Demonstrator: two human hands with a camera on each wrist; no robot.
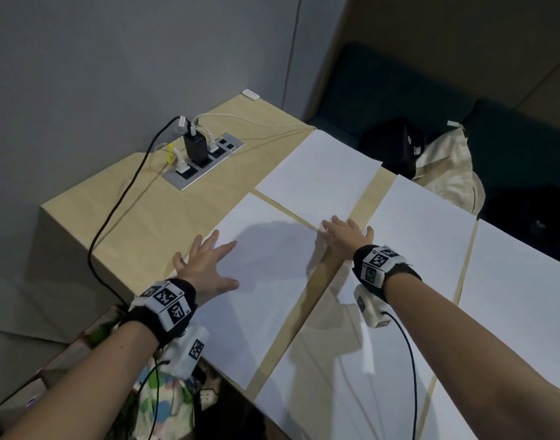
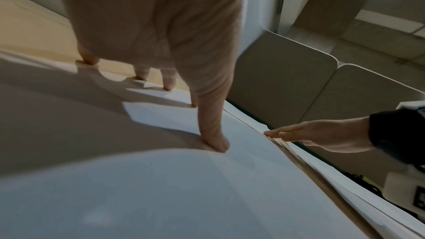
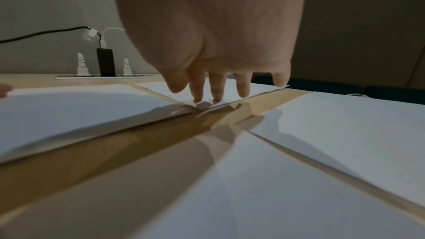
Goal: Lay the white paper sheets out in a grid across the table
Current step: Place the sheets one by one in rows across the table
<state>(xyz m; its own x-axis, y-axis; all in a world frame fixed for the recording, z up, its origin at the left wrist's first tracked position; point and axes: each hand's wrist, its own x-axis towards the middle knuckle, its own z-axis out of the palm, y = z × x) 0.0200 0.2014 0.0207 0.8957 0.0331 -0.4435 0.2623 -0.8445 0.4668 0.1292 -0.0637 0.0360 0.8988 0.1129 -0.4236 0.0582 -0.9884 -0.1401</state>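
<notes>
Several white paper sheets lie side by side on the light wooden table (image 1: 145,211), with narrow strips of wood showing between them. My left hand (image 1: 208,258) rests flat with spread fingers on the left edge of the near-left sheet (image 1: 272,296); in the left wrist view its thumb (image 2: 216,141) presses that sheet (image 2: 207,188). My right hand (image 1: 345,231) lies with straight fingers on the near corner of the far sheet (image 1: 320,166). The right wrist view shows the fingertips (image 3: 197,97) touching that corner of the far sheet (image 3: 151,86). More sheets lie to the right (image 1: 424,236) and near me (image 1: 351,376).
A power strip (image 1: 205,160) with plugs and chargers sits in the table at the far left. A black cable (image 1: 113,211) runs from it over the left edge. A dark bag (image 1: 396,144) and a cream cloth bag (image 1: 446,173) lie beyond the far edge.
</notes>
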